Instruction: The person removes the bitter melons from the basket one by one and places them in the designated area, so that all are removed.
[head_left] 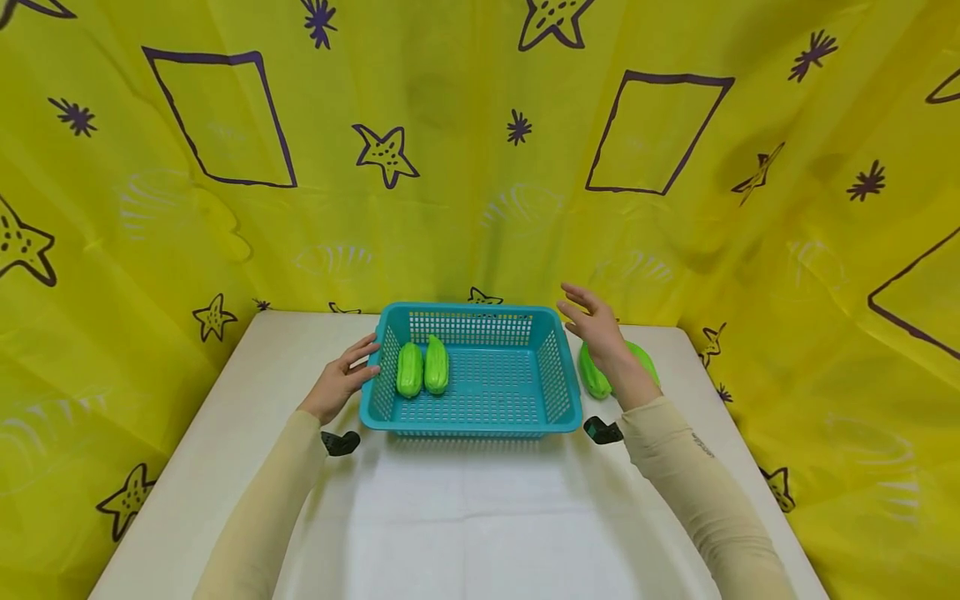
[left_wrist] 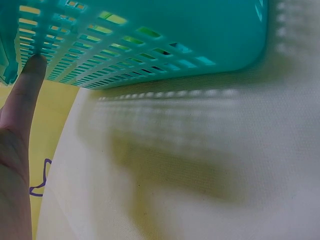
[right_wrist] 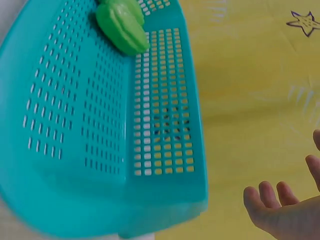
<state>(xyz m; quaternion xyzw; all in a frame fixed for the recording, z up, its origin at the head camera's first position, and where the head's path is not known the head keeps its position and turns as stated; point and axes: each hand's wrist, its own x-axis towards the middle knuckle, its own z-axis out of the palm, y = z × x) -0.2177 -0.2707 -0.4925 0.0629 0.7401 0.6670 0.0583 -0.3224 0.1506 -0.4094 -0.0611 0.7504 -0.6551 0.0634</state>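
A turquoise plastic basket (head_left: pixel 471 427) with perforated walls stands on the table. Two bright green, ridged, vegetable-like pieces (head_left: pixel 409 370) lie side by side in its left part; one of these green pieces (right_wrist: pixel 120 25) also shows in the right wrist view. My left hand (head_left: pixel 343 379) is at the basket's left side, its fingers extended against the rim and outer wall. A straight finger (left_wrist: pixel 25 90) touches the perforated wall in the left wrist view. My right hand (head_left: pixel 600 329) is raised beyond the basket's right rim, fingers spread and holding nothing. Below it, more green pieces (head_left: pixel 592 373) are partly hidden.
The white table (head_left: pixel 465 517) extends in front of the basket. Yellow curtains (head_left: pixel 465 233) with dark star and frame drawings hang behind and at both sides. Dark devices (head_left: pixel 602 431) sit at both wrists.
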